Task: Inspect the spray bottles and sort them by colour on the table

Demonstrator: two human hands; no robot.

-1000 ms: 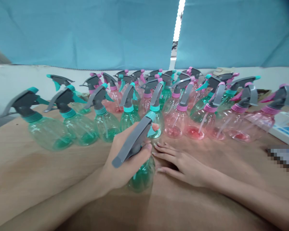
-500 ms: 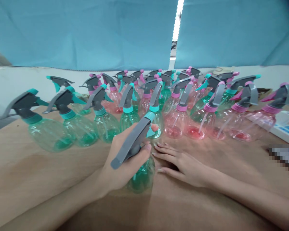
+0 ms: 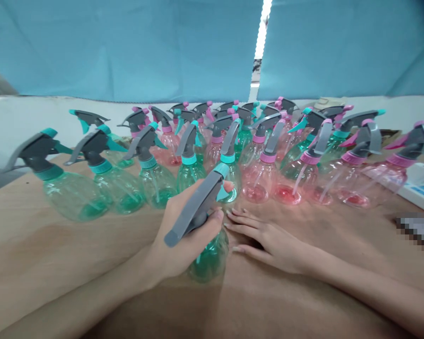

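My left hand [image 3: 183, 230] is closed around the neck of a green spray bottle [image 3: 209, 261] with a grey trigger head and teal nozzle. The bottle stands in front of me on the wooden table [image 3: 268, 301], its grey back end pointing toward me. My right hand [image 3: 265, 235] lies palm down on the table just right of that bottle, fingers stretched out, holding nothing. Behind my hands is a front row of spray bottles: green ones such as this green bottle [image 3: 157, 186] on the left, pink ones such as this pink bottle [image 3: 257, 181] on the right.
More green and pink spray bottles crowd behind the front row. At right a white and blue box-like object [image 3: 422, 188] sits behind a blurred-out flat object [image 3: 419, 230]. A blue cloth [image 3: 127, 52] hangs over the white wall [image 3: 31, 117] at the back.
The view has shifted very slightly. My left hand keeps its hold on the green spray bottle and my right hand still rests flat; nothing else has visibly moved.
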